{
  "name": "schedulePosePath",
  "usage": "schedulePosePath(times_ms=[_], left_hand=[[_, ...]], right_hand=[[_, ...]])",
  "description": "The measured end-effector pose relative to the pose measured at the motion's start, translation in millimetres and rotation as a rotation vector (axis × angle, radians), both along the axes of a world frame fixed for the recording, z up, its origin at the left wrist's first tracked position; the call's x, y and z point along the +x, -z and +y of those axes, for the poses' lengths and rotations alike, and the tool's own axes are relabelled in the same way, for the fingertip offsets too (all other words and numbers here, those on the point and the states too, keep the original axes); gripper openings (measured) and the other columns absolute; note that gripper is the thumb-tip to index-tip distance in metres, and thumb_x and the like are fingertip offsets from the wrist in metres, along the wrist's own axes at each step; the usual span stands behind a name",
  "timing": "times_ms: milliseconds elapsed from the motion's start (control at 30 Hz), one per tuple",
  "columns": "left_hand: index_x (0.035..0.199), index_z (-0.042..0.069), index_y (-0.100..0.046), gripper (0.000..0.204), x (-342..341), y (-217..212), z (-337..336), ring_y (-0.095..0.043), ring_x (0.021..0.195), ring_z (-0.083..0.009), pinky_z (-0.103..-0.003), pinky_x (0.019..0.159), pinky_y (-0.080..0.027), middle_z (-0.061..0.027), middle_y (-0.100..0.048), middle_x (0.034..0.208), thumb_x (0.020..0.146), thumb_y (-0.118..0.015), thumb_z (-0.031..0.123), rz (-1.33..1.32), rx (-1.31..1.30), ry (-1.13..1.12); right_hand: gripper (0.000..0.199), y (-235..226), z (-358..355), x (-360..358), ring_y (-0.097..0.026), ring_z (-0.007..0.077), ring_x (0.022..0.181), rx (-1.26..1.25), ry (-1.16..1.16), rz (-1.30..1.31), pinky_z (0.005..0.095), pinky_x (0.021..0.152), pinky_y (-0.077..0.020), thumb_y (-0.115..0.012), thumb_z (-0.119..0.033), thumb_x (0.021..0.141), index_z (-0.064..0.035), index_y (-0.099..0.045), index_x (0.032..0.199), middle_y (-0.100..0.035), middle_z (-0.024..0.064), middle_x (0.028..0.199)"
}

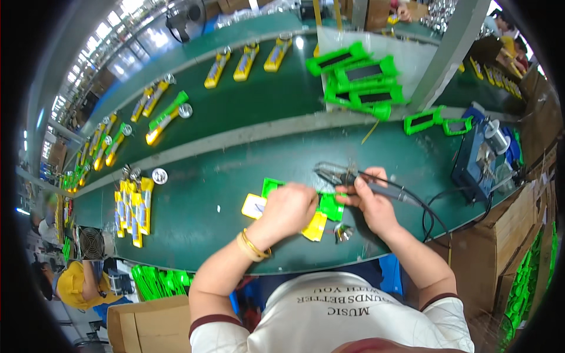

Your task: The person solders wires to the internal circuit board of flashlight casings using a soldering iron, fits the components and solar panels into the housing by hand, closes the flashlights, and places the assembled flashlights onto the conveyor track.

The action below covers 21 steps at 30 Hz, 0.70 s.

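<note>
My left hand, with a gold bangle at the wrist, is closed above a green plastic housing and yellow casing pieces. What its fingers hold is hidden. A yellow piece with a white face lies left of it, and another yellow piece sits below. My right hand grips a grey-handled soldering iron, whose cable trails right. Dark thin metal prongs show left of its thumb; their kind is unclear. A small silvery round part rests on the bench near the yellow piece.
Finished-looking yellow lamps are bunched at left. A belt beyond the bench carries more yellow and green ones. Green frames are piled at the back. A blue soldering station with a solder spool stands right; cardboard boxes flank me.
</note>
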<state>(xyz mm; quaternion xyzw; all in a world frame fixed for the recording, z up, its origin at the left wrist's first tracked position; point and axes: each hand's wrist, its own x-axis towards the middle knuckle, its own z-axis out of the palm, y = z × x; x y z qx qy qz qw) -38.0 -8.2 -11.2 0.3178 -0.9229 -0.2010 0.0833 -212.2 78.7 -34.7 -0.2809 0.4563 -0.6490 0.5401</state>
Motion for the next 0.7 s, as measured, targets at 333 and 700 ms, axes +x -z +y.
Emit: schedulePosePath(times_ms=[333, 700], left_hand=[[0.067, 0.006, -0.058, 0.009, -5.6, -2.5, 7.2, -0.057, 0.06, -0.0318, -0.042, 0.055, -0.046, -0.014, -0.057, 0.063, 0.072, -0.056, 0.013, 0.028, 0.002, -0.067], [0.07, 0.006, -0.054, 0.013, -10.6, -6.7, 4.5, -0.057, 0.064, -0.027, -0.037, 0.056, -0.044, -0.0075, -0.058, 0.068, 0.07, -0.066, 0.012, 0.104, -0.089, -0.102]], right_hand=[[0.026, -0.2, 2.0, -0.2, -0.06, 0.0279, 0.087, 0.033, 0.06, -0.043, 0.038, 0.068, -0.0542, -0.046, -0.017, 0.091, -0.0101, -0.028, 0.108, -0.041, 0.0108, 0.099], [0.021, 1.3, -5.3, -4.9, -0.062, 0.0281, 0.086, -0.028, 0.09, 0.03, 0.0375, 0.07, -0.0549, -0.046, -0.017, 0.092, -0.0064, -0.032, 0.104, -0.048, 0.0132, 0.095]])
